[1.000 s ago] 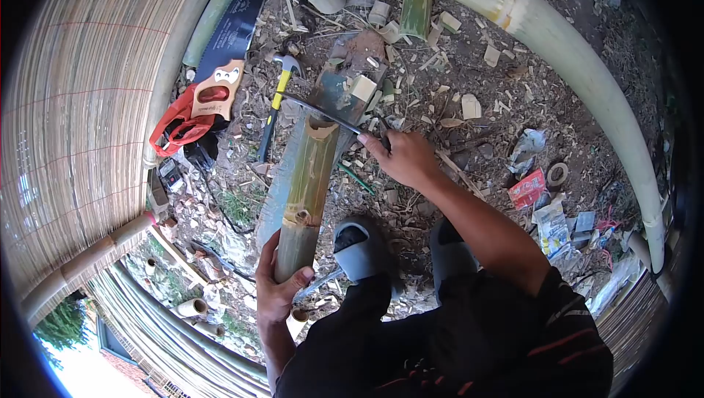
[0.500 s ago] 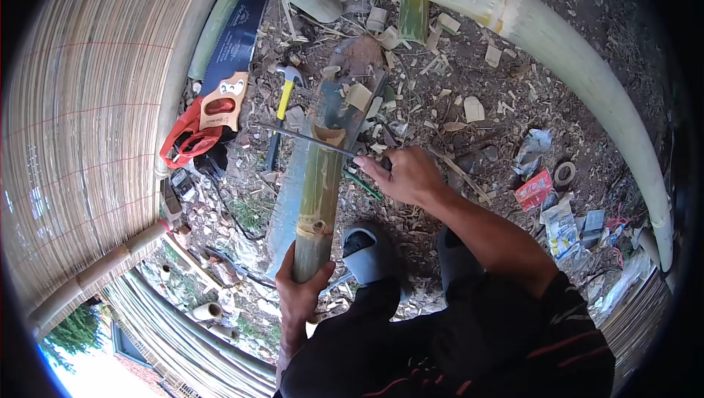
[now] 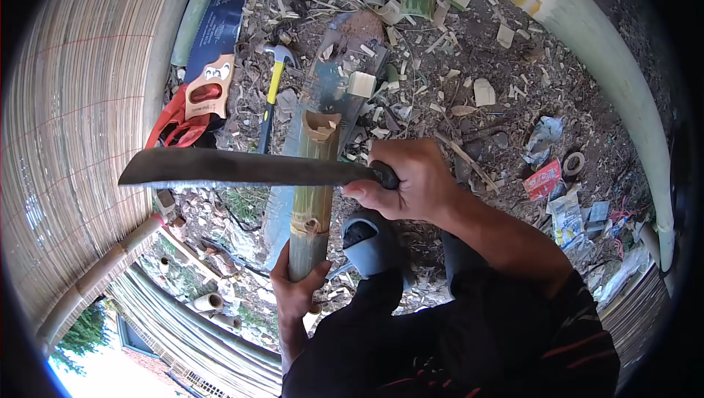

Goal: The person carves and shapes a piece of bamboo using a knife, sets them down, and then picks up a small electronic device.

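Note:
My left hand [image 3: 297, 288] is wrapped round the lower end of a green bamboo piece [image 3: 309, 235], whose upper end is hollow and roughly cut. In my right hand [image 3: 411, 182] is the dark handle of a long machete [image 3: 242, 168]. Its broad blade points left and passes across the view above the bamboo, hiding part of it. The bamboo lies over a worn bluish board [image 3: 279, 211]. A pale wood chip [image 3: 361, 84] rests on the board beyond the bamboo's open end.
A yellow and black hammer [image 3: 273, 94] and a handsaw [image 3: 209, 83] lie at the left. A thick bamboo pole [image 3: 594, 39] curves along the right. Chips, wrappers [image 3: 543, 180] and a tape roll [image 3: 573, 163] lie on the soil. Sandalled feet [image 3: 370, 248] stand below.
The machete has risen from the bamboo's upper end towards the camera, and its flat side now shows. My right hand has lifted and turned with it; my left hand keeps its hold.

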The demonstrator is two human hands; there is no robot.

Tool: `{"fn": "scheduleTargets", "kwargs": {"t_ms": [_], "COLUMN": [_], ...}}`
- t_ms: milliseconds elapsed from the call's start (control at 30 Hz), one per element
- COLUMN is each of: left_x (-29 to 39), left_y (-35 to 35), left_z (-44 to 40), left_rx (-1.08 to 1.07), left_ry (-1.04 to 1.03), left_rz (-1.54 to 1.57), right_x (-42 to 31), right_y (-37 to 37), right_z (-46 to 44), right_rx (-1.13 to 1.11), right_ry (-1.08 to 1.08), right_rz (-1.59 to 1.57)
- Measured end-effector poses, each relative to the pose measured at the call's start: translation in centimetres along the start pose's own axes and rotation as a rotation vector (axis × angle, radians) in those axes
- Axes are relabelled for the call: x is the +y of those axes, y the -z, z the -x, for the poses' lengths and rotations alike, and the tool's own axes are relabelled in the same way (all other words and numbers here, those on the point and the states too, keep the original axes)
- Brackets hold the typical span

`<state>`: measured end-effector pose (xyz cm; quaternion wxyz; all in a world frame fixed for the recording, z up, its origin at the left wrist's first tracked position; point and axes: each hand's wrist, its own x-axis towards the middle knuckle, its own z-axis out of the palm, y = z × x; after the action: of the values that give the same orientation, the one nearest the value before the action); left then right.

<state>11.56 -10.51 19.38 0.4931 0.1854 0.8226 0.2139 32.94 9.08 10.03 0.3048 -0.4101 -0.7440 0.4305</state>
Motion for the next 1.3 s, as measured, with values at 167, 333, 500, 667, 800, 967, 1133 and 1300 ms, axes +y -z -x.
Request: {"fn": "scheduleTargets", "kwargs": {"t_ms": [167,333,500,667,800,967,1133,1300], "left_x": [-1.3,-1.6,-2.2,-2.4,-1.7,-2.9,-3.6,-4.4], "left_y": [0.3,1.1,1.3,1.9,2.1,2.4,3.3,3.4], "left_z": [-0.8,-1.1,-2.0,-2.2,-2.6,-3.2,-3.9,-4.2], "left_rx": [-0.001,-0.045,-0.065,-0.086,-0.084,-0.108,-0.145,-0.142], "left_ry": [-0.103,-0.004,-0.052,-0.012,-0.009,0.003,-0.012,0.05], "left_rz": [0.054,0.09,0.177,0.254,0.172,0.197,0.291,0.384], "right_x": [4.6,-0.1,4.4,1.8,4.2,-0.5,4.3,2.5], "right_y": [-2.1,0.0,-2.0,-1.3,-1.8,-0.4,-2.1,-2.1], "right_z": [0.5,0.3,-0.5,0.5,-0.6,-1.2,-1.3,0.4], "right_rx": [-0.197,0.064,-0.274,0.019,-0.17,0.09,-0.293,-0.041], "right_ry": [-0.362,0.193,-0.346,0.05,-0.175,0.152,-0.37,0.004], "right_rz": [0.212,-0.03,0.178,0.011,0.259,-0.044,0.266,-0.025]}}
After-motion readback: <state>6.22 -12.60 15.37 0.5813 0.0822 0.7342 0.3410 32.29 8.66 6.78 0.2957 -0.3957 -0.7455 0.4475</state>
